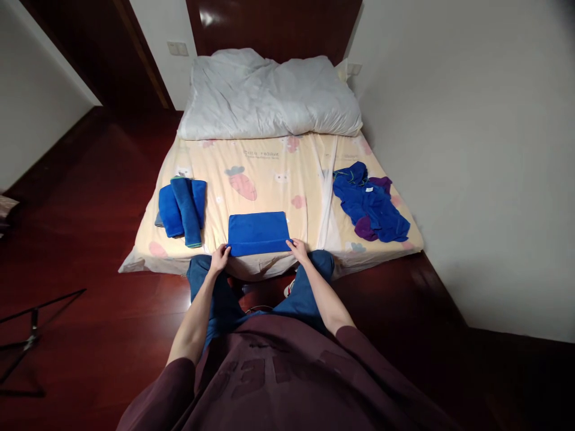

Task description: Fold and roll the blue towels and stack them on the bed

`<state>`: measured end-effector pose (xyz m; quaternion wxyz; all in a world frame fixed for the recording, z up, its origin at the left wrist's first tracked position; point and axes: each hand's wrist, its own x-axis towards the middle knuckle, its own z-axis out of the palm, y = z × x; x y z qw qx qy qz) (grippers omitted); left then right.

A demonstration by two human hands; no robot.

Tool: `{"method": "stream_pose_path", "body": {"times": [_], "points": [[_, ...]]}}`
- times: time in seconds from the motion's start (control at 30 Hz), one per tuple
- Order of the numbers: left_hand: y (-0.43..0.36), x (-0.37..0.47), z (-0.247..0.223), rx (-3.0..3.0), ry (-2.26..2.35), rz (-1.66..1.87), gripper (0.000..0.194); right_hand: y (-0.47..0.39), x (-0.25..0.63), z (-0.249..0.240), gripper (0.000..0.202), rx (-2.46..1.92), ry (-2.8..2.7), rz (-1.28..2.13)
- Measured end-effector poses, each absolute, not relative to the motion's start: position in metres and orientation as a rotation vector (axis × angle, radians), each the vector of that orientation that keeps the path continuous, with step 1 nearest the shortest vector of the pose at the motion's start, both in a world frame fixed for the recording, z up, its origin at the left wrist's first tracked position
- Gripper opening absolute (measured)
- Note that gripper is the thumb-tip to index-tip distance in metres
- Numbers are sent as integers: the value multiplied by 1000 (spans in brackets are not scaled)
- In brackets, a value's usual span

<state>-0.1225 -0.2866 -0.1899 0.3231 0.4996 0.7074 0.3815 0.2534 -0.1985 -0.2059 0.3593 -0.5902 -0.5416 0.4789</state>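
Note:
A blue towel (pixel 259 227) lies flat at the near edge of the bed, its front strip folded over. My left hand (pixel 220 258) pinches the towel's near left corner. At the near right corner, my right hand (pixel 297 249) grips the same folded edge. To the left sits a stack of folded blue towels (pixel 167 208), with a rolled blue towel (pixel 185 212) that has green edging lying across it. On the right is a loose heap of crumpled blue cloths (pixel 371 203), with purple cloth (pixel 366 228) showing among them.
A pale grey quilt (pixel 274 99) is bunched at the head of the bed, on a yellow patterned sheet (pixel 269 173). A white wall (pixel 471 149) rises to the right. Black stand legs (pixel 33 329) are on the dark red floor (pixel 99 251) at left.

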Motion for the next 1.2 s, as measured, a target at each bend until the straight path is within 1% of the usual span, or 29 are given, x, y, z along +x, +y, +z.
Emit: {"method": "stream_pose_path", "body": {"times": [0.27, 0.47, 0.53, 0.6, 0.7, 0.77, 0.9, 1.03, 1.2], "points": [[-286, -123, -192, 1279, 1927, 997, 48, -202, 248, -187, 61, -1514, -1435, 1187], [-282, -119, -185, 1309, 1959, 983, 43, -197, 242, -179, 57, -1553, -1458, 1116], [-284, -117, -179, 1323, 1973, 984, 40, -198, 240, -176, 53, -1583, -1454, 1043], [-292, -114, -172, 1386, 2010, 994, 40, -206, 241, -172, 51, -1627, -1511, 838], [-317, -102, -163, 1716, 2040, 928, 46, -235, 246, -167, 52, -1626, -1788, 469], [-336, -90, -160, 1990, 1950, 779, 51, -259, 249, -166, 52, -1548, -2058, 375], [-352, -63, -163, 2195, 1793, 525, 61, -287, 247, -171, 54, -1403, -2427, 322], [-334, -55, -169, 2179, 1851, 457, 69, -277, 237, -177, 57, -1492, -2467, 299], [-311, -64, -173, 2119, 1924, 410, 70, -253, 230, -181, 57, -1583, -2478, 349]]}}
